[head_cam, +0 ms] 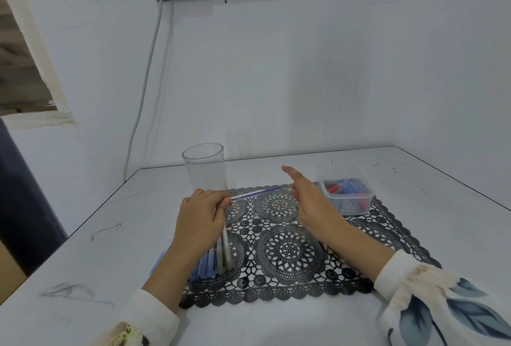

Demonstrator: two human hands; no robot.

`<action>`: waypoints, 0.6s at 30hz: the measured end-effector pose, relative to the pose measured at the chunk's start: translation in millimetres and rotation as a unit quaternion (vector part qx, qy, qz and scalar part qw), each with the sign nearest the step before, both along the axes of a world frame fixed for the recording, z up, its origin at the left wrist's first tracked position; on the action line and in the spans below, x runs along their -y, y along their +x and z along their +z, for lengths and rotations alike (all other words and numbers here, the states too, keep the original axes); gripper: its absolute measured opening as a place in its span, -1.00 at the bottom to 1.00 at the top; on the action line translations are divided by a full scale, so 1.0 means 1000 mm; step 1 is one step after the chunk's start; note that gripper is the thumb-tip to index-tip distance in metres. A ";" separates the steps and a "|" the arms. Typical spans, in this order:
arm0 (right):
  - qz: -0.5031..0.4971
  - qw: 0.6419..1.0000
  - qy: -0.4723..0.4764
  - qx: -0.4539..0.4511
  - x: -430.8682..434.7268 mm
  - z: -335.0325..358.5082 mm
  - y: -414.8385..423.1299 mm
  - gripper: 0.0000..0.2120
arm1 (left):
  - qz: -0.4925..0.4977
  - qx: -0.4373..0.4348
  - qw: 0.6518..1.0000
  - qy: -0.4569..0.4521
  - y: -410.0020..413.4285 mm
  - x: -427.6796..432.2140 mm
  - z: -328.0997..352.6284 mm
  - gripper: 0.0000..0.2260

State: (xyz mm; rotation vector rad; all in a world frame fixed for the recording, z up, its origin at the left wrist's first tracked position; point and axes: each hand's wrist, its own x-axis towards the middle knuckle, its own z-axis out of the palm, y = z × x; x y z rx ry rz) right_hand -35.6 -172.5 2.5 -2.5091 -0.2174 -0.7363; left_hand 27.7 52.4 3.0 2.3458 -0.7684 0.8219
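Pinching pen [254,193] above mat [290,271] edge

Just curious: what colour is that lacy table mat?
Black openwork lace mat; clearest in the head view.

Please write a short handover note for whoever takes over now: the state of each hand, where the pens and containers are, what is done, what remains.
Left hand pinches one blue pen by its end, level above the mat.
Right hand is open, fingers straight, close to the pen's far tip, holding nothing.
Clear cup stands upright and empty at the mat's back left. A row of pens lies on the mat under the left wrist. The plastic box on the right holds red and blue pieces.
Done: nothing is in the cup yet.
Left: probably the held pen and the row.
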 end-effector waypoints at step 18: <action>0.108 0.975 -0.146 -0.131 0.001 -0.014 0.007 -0.82 | 0.022 -0.031 0.999 -0.002 -0.001 -0.001 0.002 -0.84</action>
